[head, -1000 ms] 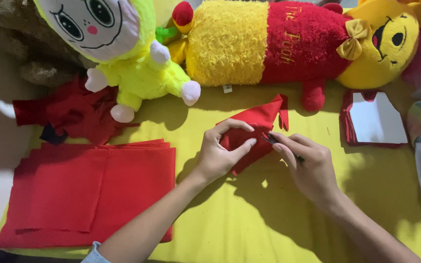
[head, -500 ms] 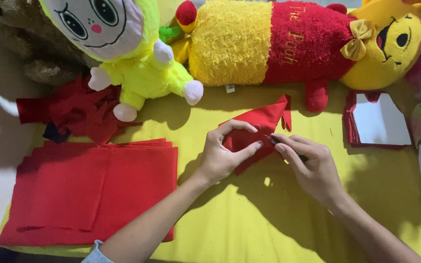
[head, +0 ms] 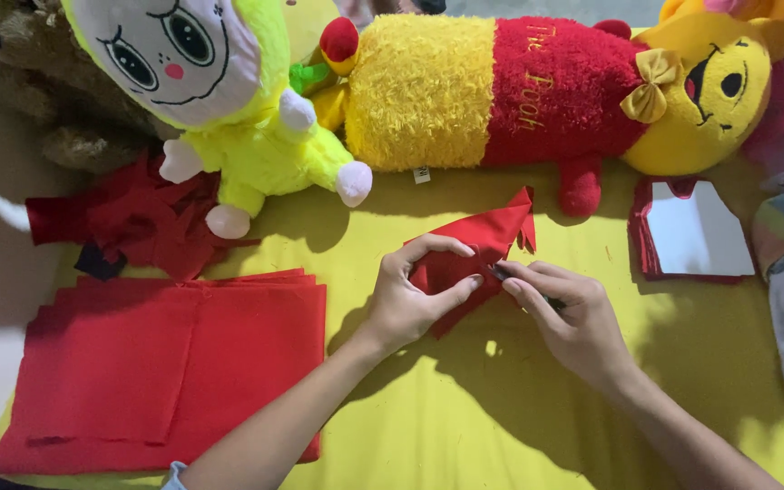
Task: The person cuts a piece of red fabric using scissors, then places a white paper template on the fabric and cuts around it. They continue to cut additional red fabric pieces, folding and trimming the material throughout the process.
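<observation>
A small folded piece of red felt (head: 487, 238) lies on the yellow sheet (head: 501, 417) in the middle. My left hand (head: 410, 299) pinches its lower part between thumb and fingers. My right hand (head: 569, 318) presses a thin dark tool, mostly hidden under the fingers, against the felt's right edge. Both hands touch the same piece.
A stack of red felt sheets (head: 165, 363) lies at the left, with red scraps (head: 138, 222) behind it. A yellow-green doll (head: 229, 100) and a long yellow and red bear plush (head: 546, 91) lie along the back. A white square on red felt (head: 696, 231) sits at right.
My hands have stayed on the red felt piece with only slight finger shifts; the view has drifted a little.
</observation>
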